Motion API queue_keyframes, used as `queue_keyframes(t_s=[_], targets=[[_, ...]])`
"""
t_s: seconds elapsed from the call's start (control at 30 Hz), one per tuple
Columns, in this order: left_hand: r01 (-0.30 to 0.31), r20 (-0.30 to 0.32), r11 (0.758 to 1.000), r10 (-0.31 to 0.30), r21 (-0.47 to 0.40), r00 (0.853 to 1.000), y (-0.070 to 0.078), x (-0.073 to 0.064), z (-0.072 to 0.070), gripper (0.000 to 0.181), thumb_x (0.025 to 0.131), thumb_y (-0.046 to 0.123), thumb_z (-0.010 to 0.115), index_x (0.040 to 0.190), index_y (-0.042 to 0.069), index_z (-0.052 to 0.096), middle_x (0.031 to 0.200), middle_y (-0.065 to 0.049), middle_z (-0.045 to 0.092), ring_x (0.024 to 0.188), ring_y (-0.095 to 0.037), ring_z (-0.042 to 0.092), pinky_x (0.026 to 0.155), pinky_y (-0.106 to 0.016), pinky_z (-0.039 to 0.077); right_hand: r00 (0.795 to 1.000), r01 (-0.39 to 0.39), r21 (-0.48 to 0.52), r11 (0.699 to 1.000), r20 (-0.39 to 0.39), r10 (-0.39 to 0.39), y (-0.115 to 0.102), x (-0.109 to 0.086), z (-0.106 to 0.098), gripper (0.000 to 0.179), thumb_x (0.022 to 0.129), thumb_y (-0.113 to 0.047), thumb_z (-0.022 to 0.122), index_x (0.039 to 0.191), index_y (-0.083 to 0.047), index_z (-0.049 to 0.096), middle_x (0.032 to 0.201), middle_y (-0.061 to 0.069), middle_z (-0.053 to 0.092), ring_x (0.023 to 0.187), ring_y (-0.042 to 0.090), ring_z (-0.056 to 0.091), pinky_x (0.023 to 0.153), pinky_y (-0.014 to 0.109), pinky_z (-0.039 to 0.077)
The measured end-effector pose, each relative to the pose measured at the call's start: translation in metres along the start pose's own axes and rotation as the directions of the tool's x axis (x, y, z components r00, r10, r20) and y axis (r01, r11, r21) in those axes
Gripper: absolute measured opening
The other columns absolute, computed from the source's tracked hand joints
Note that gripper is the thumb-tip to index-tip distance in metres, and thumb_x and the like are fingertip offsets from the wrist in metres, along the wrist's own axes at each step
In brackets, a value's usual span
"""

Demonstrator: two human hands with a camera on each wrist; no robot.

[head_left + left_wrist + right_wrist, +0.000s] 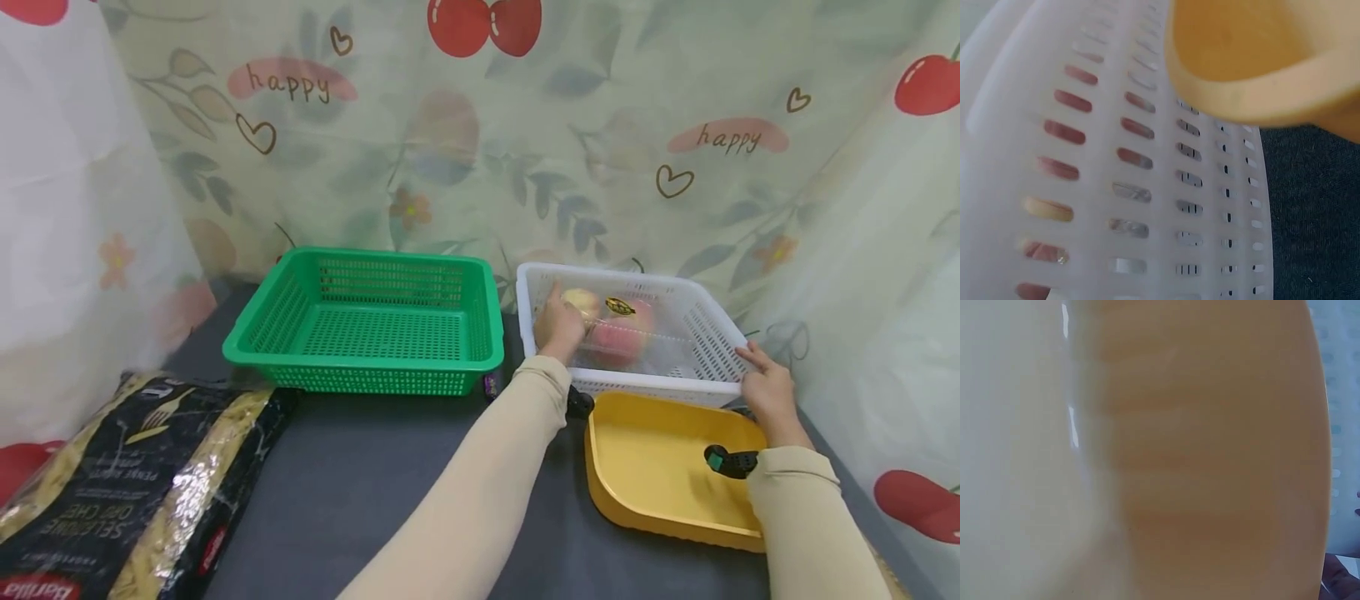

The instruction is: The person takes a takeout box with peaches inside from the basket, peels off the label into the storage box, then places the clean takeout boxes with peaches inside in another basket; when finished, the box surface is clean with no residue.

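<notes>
Our right hand point(770, 396) grips the white perforated basket point(652, 382) at its front-right corner. Our left hand point(561, 325) is inside, at the bagged peaches point(618, 340); we can't tell whether its fingers pinch. Yellow tray point(663, 467) sits just in front.

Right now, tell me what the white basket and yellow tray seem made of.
White basket: probably plastic, satin; moulded walls with regular slots. Yellow tray: likely glossy plastic, from its smooth rounded wall and bright highlights; coated metal is possible.
</notes>
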State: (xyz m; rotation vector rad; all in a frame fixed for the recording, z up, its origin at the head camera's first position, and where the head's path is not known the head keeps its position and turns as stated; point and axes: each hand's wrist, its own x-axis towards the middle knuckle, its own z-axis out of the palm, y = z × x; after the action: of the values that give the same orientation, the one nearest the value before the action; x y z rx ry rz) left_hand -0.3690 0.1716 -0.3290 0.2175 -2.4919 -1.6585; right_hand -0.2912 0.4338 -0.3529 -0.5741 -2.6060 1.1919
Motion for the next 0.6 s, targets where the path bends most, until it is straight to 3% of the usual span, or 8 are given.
queue_keyframes(t_s=[0.23, 0.47, 0.53, 0.6], targets=[[-0.007, -0.049, 0.997, 0.003, -0.073, 0.999, 0.006, -0.002, -0.004, 0.044, 0.096, 0.019, 0.041, 0.138, 0.028, 0.046, 0.13, -0.004, 0.059, 0.109, -0.029, 0.059, 0.089, -0.038, 0.046, 1.0, -0.007, -0.001, 1.0, 0.007, 0.007, 0.0, 0.0, 0.0, 0.059, 0.088, 0.001, 0.028, 0.146, -0.008, 0.024, 0.157, 0.003, 0.003, 0.141, 0.041, 0.015, 0.105, 0.053, 0.033], [-0.042, 0.001, 0.983, 0.042, -0.178, 0.999, 0.011, -0.003, -0.013, 0.046, 0.095, 0.018, 0.04, 0.14, 0.028, 0.043, 0.139, 0.002, 0.05, 0.12, -0.023, 0.053, 0.096, -0.037, 0.043, 1.0, 0.008, 0.005, 1.0, -0.009, -0.008, 0.002, 0.001, 0.0, 0.059, 0.087, 0.002, 0.027, 0.146, -0.007, 0.025, 0.156, 0.004, 0.004, 0.141, 0.041, 0.013, 0.107, 0.056, 0.028], [-0.057, 0.019, 0.979, 0.062, -0.198, 0.998, 0.013, -0.005, -0.016, 0.047, 0.094, 0.018, 0.039, 0.14, 0.029, 0.042, 0.14, 0.003, 0.048, 0.101, -0.021, 0.06, 0.085, -0.034, 0.047, 1.0, 0.01, -0.004, 1.0, -0.012, -0.01, 0.002, 0.001, -0.001, 0.059, 0.087, 0.002, 0.028, 0.145, -0.007, 0.025, 0.156, 0.005, 0.005, 0.141, 0.041, 0.014, 0.107, 0.056, 0.029], [-0.069, 0.029, 0.975, 0.077, -0.21, 0.997, 0.016, -0.006, -0.019, 0.048, 0.094, 0.018, 0.04, 0.14, 0.031, 0.042, 0.141, 0.004, 0.048, 0.072, -0.018, 0.057, 0.068, -0.03, 0.046, 1.0, 0.016, -0.01, 1.0, -0.01, -0.016, 0.001, 0.002, -0.001, 0.059, 0.087, 0.002, 0.028, 0.145, -0.007, 0.025, 0.156, 0.006, 0.005, 0.14, 0.042, 0.015, 0.106, 0.056, 0.029]])
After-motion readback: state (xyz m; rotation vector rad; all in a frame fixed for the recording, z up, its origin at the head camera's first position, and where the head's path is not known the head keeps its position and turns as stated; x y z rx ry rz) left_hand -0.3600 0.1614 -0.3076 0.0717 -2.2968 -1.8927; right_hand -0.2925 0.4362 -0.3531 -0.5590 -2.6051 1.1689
